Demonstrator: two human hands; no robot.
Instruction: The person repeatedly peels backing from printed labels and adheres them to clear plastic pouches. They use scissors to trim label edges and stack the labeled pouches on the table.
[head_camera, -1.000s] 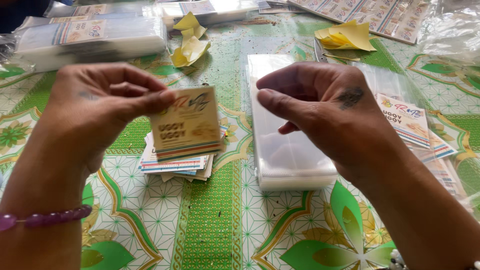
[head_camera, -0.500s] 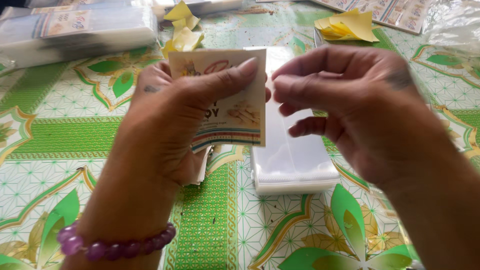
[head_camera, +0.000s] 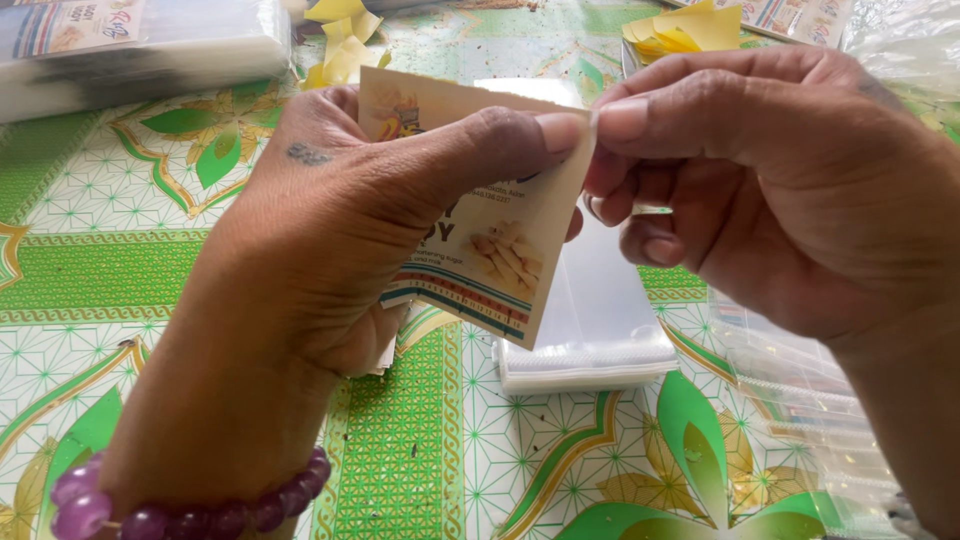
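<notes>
I see my left hand (head_camera: 330, 230) pinching a printed card (head_camera: 480, 235) above the stack of clear sleeves (head_camera: 595, 320) — right hand (head_camera: 770, 190) gripping its top corner — best kept pinched lightly, edges square.

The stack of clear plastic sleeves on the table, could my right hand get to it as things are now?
Probably yes: the stack of clear plastic sleeves lies just under the right hand, with nothing between. But its fingertips are pinching the printed card that the left hand holds.
</notes>
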